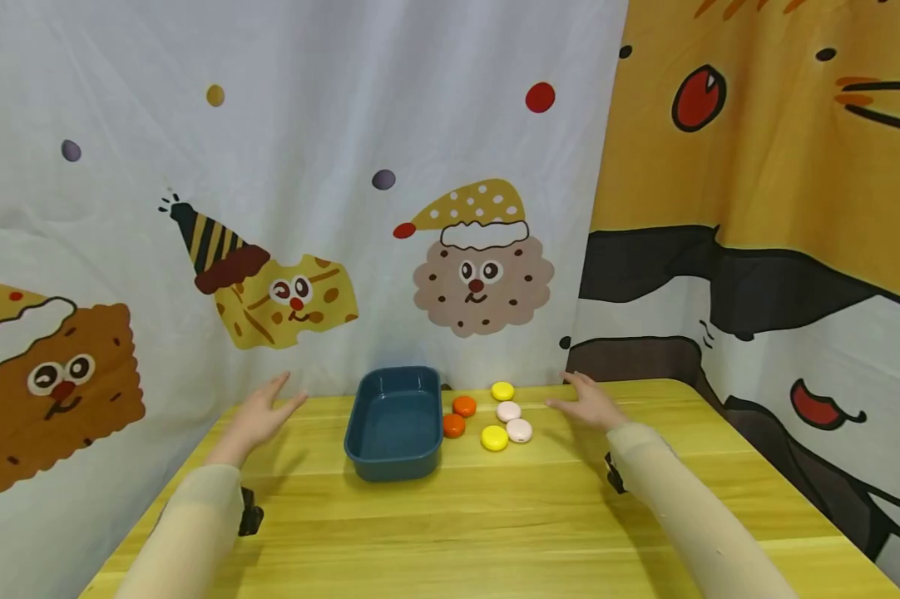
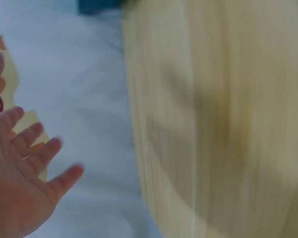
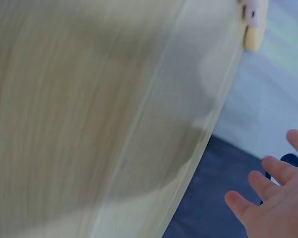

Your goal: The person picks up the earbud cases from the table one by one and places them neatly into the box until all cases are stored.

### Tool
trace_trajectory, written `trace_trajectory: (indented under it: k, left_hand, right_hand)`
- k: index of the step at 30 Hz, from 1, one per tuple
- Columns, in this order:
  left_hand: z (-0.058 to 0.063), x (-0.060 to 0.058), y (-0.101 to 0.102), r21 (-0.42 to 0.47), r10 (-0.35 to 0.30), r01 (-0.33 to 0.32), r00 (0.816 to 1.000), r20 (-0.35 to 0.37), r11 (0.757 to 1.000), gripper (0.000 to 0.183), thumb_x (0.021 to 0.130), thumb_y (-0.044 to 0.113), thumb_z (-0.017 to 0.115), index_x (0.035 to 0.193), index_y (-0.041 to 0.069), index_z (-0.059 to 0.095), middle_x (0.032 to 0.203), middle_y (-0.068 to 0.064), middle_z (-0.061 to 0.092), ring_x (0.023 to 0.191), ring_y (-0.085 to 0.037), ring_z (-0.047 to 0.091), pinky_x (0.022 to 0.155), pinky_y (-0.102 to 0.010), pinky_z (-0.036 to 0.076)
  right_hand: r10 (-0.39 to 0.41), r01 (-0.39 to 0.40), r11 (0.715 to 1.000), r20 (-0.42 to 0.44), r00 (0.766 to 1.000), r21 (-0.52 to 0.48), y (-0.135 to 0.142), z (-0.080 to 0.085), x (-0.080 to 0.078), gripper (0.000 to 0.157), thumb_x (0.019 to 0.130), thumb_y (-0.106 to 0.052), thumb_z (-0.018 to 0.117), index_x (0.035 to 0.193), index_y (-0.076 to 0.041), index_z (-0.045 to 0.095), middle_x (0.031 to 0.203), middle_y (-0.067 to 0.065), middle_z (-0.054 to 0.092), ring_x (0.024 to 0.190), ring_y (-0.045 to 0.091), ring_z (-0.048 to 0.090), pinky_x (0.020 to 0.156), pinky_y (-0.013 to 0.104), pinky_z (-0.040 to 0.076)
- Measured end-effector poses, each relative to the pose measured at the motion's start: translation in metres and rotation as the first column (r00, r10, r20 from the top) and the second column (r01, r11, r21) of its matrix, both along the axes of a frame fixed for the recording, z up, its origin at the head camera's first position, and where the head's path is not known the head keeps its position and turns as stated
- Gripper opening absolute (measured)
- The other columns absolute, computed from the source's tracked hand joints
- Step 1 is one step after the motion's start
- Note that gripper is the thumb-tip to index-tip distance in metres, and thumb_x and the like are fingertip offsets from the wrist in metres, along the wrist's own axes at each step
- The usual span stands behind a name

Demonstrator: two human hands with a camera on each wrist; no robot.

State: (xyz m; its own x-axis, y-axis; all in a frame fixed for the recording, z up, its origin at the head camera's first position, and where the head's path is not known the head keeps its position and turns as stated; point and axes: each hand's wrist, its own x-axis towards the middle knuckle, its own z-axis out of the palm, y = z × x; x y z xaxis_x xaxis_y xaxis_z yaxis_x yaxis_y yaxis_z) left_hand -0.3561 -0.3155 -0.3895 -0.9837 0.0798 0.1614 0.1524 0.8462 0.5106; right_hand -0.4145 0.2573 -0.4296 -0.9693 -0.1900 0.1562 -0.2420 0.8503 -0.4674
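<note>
Fingers (image 2: 43,154) of the left hand (image 1: 258,420) are spread and loosely extended, gripping nothing; those of the right hand (image 1: 589,405) are likewise apart, holding nothing. Both hands hang in the air, the left one left of a blue dish (image 1: 398,468), the right one right of six discs. Two orange discs (image 1: 464,406), two yellow discs (image 1: 494,438) and two pale pink discs (image 1: 508,411) lie on the wooden table (image 1: 420,541), beside the dish; the nearer orange one is so close that contact cannot be told. None lies in the dish and neither hand touches anything, so the handling seems either not begun or over; the pictures do not settle which. Pale sleeves (image 1: 689,507) cover the arms, and a printed curtain (image 1: 308,108) hangs behind the table's far edge; nothing appears to block either hand's reach.
</note>
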Motion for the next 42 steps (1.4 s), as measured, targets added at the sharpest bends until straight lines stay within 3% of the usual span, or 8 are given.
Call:
trace_trajectory:
  k: [3, 8, 13, 16, 19, 29, 38, 42]
  left_hand:
    - [0.004, 0.000, 0.004, 0.201, -0.013, 0.001, 0.998, 0.058, 0.980, 0.089, 0.096, 0.063, 0.037, 0.155, 0.001, 0.013, 0.153, -0.031, 0.020, 0.132, -0.051, 0.030, 0.102, -0.064, 0.030]
    - [0.003, -0.001, 0.012, 0.442, -0.050, -0.006, 0.992, 0.115, 0.897, 0.085, 0.098, 0.061, 0.036, 0.155, 0.002, 0.015, 0.151, -0.028, 0.027, 0.121, -0.045, 0.048, 0.092, -0.052, 0.048]
    - [-0.001, -0.004, 0.025, 0.601, -0.064, -0.035, 0.988, 0.144, 0.798, 0.079, 0.100, 0.053, 0.040, 0.152, -0.002, 0.021, 0.139, -0.029, 0.040, 0.101, -0.035, 0.061, 0.081, -0.045, 0.055]
    - [-0.007, -0.006, 0.034, 0.647, -0.069, -0.065, 0.981, 0.181, 0.760, 0.081, 0.098, 0.056, 0.044, 0.151, -0.002, 0.025, 0.130, -0.026, 0.046, 0.086, -0.024, 0.064, 0.076, -0.042, 0.056]
    - [-0.015, -0.008, 0.041, 0.653, -0.090, -0.074, 0.973, 0.213, 0.754, 0.083, 0.095, 0.058, 0.048, 0.149, -0.002, 0.029, 0.128, -0.023, 0.047, 0.080, -0.018, 0.063, 0.073, -0.040, 0.057]
    - [-0.042, -0.009, 0.061, 0.650, -0.156, -0.049, 0.955, 0.254, 0.759, 0.064, 0.098, 0.032, 0.058, 0.146, -0.003, 0.037, 0.118, -0.023, 0.053, 0.072, -0.026, 0.062, 0.061, -0.035, 0.055]
    - [-0.052, -0.007, 0.072, 0.661, -0.177, -0.047, 0.947, 0.268, 0.749, 0.063, 0.095, 0.024, 0.064, 0.145, -0.004, 0.039, 0.114, -0.023, 0.059, 0.061, -0.015, 0.058, 0.054, -0.029, 0.053]
    - [-0.054, -0.009, 0.073, 0.682, -0.176, -0.052, 0.949, 0.260, 0.730, 0.059, 0.094, 0.015, 0.062, 0.145, -0.005, 0.039, 0.098, -0.019, 0.063, 0.058, -0.014, 0.057, 0.052, -0.028, 0.052]
  right_hand:
    - [0.042, -0.040, 0.994, 0.010, 0.999, -0.098, -0.007, 0.000, 0.001, 0.082, 0.090, -0.049, 0.064, 0.143, 0.008, 0.039, 0.145, 0.034, 0.034, 0.132, 0.050, 0.032, 0.105, 0.062, 0.029]
    - [0.063, -0.055, 0.983, 0.041, 0.997, -0.174, -0.019, -0.002, 0.004, 0.070, 0.089, -0.043, 0.068, 0.134, 0.008, 0.052, 0.136, 0.028, 0.049, 0.126, 0.046, 0.042, 0.102, 0.057, 0.036]
    - [0.077, -0.069, 0.982, 0.038, 0.996, -0.178, -0.028, -0.007, 0.005, 0.054, 0.088, -0.033, 0.071, 0.123, 0.007, 0.062, 0.124, 0.025, 0.059, 0.117, 0.042, 0.052, 0.096, 0.053, 0.043]
    - [0.076, -0.063, 0.981, 0.063, 0.995, -0.185, -0.032, -0.012, 0.006, 0.050, 0.087, -0.032, 0.072, 0.118, 0.005, 0.065, 0.119, 0.023, 0.062, 0.111, 0.039, 0.056, 0.094, 0.051, 0.045]
    - [0.078, -0.062, 0.983, 0.081, 0.994, -0.175, -0.037, -0.014, 0.006, 0.049, 0.085, -0.034, 0.074, 0.115, 0.004, 0.067, 0.113, 0.020, 0.064, 0.104, 0.035, 0.059, 0.089, 0.049, 0.048]
    - [0.070, -0.051, 0.983, 0.099, 0.993, -0.176, -0.049, -0.020, 0.004, 0.048, 0.082, -0.033, 0.077, 0.111, 0.004, 0.069, 0.108, 0.016, 0.067, 0.097, 0.029, 0.061, 0.086, 0.045, 0.050]
    - [0.091, -0.071, 0.984, 0.121, 0.988, -0.165, -0.053, -0.024, 0.000, 0.045, 0.081, -0.032, 0.079, 0.108, 0.003, 0.071, 0.104, 0.011, 0.068, 0.092, 0.023, 0.060, 0.082, 0.041, 0.050]
    - [0.093, -0.071, 0.983, 0.126, 0.988, -0.168, -0.053, -0.026, -0.001, 0.042, 0.080, -0.030, 0.080, 0.106, 0.002, 0.072, 0.101, 0.009, 0.069, 0.089, 0.021, 0.060, 0.079, 0.040, 0.050]
